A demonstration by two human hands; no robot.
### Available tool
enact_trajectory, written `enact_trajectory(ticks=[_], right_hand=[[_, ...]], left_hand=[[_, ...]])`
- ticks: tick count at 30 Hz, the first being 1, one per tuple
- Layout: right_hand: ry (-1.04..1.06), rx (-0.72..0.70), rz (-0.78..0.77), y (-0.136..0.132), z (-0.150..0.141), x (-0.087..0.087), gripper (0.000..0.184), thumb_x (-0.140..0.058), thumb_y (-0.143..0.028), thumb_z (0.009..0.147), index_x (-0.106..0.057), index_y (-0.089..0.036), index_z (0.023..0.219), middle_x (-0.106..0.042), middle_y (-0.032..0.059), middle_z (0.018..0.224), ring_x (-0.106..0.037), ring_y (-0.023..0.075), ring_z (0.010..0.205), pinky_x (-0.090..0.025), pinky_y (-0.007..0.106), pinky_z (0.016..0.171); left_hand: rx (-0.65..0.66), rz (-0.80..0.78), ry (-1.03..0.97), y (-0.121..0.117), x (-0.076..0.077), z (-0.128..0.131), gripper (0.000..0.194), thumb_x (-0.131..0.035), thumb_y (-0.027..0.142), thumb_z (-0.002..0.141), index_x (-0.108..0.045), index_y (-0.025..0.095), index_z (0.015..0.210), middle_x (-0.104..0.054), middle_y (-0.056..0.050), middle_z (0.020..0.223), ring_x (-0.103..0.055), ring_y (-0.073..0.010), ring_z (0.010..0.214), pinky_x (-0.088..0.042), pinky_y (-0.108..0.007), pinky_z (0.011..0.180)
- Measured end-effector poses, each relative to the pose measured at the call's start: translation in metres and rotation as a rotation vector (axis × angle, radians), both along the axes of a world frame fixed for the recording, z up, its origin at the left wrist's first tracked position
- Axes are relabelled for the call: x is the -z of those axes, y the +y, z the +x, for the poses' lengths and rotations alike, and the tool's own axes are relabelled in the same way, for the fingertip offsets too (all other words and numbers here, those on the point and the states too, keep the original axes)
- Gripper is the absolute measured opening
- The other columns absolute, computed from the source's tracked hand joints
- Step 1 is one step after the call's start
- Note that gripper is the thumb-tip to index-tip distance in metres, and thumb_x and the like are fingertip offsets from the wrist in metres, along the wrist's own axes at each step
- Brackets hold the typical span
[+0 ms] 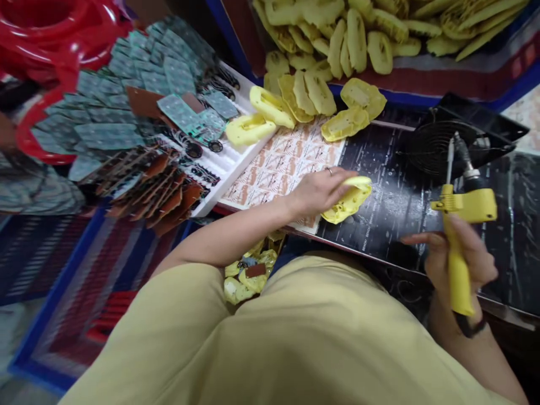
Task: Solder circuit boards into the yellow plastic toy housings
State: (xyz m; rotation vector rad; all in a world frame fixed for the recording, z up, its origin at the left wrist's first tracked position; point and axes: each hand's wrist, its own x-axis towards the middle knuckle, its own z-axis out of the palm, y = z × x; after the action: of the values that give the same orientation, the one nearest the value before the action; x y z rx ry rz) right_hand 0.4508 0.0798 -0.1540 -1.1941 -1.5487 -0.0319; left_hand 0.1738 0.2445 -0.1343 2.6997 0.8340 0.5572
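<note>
My left hand [323, 191] is closed on the edge of a yellow plastic shell [352, 199] at the near edge of the bench. The shell is tilted, its hollow inner side partly visible. In my right hand [462, 261] is a yellow soldering gun [459, 275], gripped by its handle. The gun's metal tip points away from me, over a black fan [434, 143], and the index finger sticks out to the left. Farther back lie two yellow shells [346, 121] on the bench, and more yellow shells [272, 107] rest by the white tray.
A white foam tray [236, 163] at left bears stacked circuit boards [109, 135] with wires and small black round parts. Behind the bench, a blue-rimmed crate [422, 93] is heaped with yellow shells. Red plastic parts [54, 50] are at far left. Below, yellow pieces [248, 278] lie near my lap.
</note>
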Motion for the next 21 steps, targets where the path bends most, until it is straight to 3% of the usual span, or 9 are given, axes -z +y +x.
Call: enact_trajectory(ticks=[2, 4, 8, 13, 16, 19, 21], right_hand=[[-0.155, -0.047, -0.005, 0.003, -0.006, -0.004, 0.024, -0.071, -0.019, 0.109, -0.078, -0.025, 0.131, -0.081, -0.0043, 0.079, -0.079, 0.0179, 0.062, -0.068, 0.026, 0.065], [-0.227, -0.09, -0.027, 0.007, -0.01, -0.006, 0.019, -0.074, -0.015, 0.107, -0.079, -0.026, 0.121, -0.086, -0.0026, 0.094, -0.083, 0.0173, 0.073, -0.068, 0.023, 0.071], [-0.37, -0.194, -0.06, 0.022, -0.018, -0.002, 0.024, -0.076, -0.013, 0.103, -0.071, -0.025, 0.123, -0.086, 0.0054, 0.125, -0.085, 0.0215, 0.102, -0.07, 0.032, 0.095], [-0.539, -0.29, -0.118, 0.042, -0.028, 0.009, 0.034, -0.055, -0.006, 0.106, -0.066, -0.027, 0.13, -0.083, 0.0073, 0.132, -0.08, 0.0235, 0.122, -0.062, 0.048, 0.117], [-0.59, -0.24, -0.154, 0.045, -0.028, 0.013, 0.028, -0.063, -0.011, 0.106, -0.071, -0.028, 0.126, -0.083, 0.0049, 0.12, -0.077, 0.0251, 0.124, -0.059, 0.051, 0.121], [-0.55, -0.199, -0.081, 0.037, -0.025, 0.014, 0.023, -0.076, -0.018, 0.103, -0.072, -0.029, 0.123, -0.082, 0.0028, 0.106, -0.078, 0.0247, 0.111, -0.061, 0.048, 0.117], [-0.485, -0.214, -0.053, 0.029, -0.025, 0.012, 0.023, -0.077, -0.018, 0.103, -0.073, -0.028, 0.123, -0.08, 0.002, 0.1, -0.078, 0.0221, 0.099, -0.066, 0.04, 0.103]], left_hand=[[-0.153, -0.026, 0.044, 0.019, -0.005, -0.001, 0.053, -0.035, 0.045, 0.122, -0.07, 0.02, 0.153, -0.084, -0.012, 0.132, -0.081, -0.0217, 0.113, -0.065, -0.038, 0.102], [-0.277, -0.044, 0.149, 0.033, -0.012, -0.001, 0.047, -0.041, 0.038, 0.12, -0.071, 0.021, 0.152, -0.085, -0.012, 0.132, -0.081, -0.0238, 0.116, -0.063, -0.041, 0.107], [-0.382, -0.149, 0.352, 0.038, -0.019, -0.002, 0.047, -0.042, 0.029, 0.117, -0.072, 0.019, 0.151, -0.083, -0.016, 0.137, -0.079, -0.0291, 0.125, -0.06, -0.048, 0.115], [-0.306, -0.116, 0.305, 0.024, -0.016, -0.021, 0.054, -0.043, 0.026, 0.115, -0.062, 0.014, 0.164, -0.066, -0.019, 0.164, -0.064, -0.0316, 0.15, -0.052, -0.052, 0.129], [-0.208, -0.111, 0.362, 0.011, -0.019, -0.037, 0.057, -0.051, 0.04, 0.115, -0.059, 0.017, 0.167, -0.054, -0.02, 0.176, -0.054, -0.0355, 0.161, -0.047, -0.057, 0.133], [-0.156, -0.131, 0.462, 0.003, -0.025, -0.045, 0.061, -0.056, 0.048, 0.115, -0.058, 0.019, 0.168, -0.049, -0.019, 0.18, -0.053, -0.0374, 0.163, -0.045, -0.059, 0.134], [-0.129, -0.157, 0.498, 0.005, -0.03, -0.04, 0.06, -0.052, 0.042, 0.116, -0.053, 0.019, 0.171, -0.046, -0.019, 0.182, -0.053, -0.0359, 0.164, -0.044, -0.056, 0.136]])
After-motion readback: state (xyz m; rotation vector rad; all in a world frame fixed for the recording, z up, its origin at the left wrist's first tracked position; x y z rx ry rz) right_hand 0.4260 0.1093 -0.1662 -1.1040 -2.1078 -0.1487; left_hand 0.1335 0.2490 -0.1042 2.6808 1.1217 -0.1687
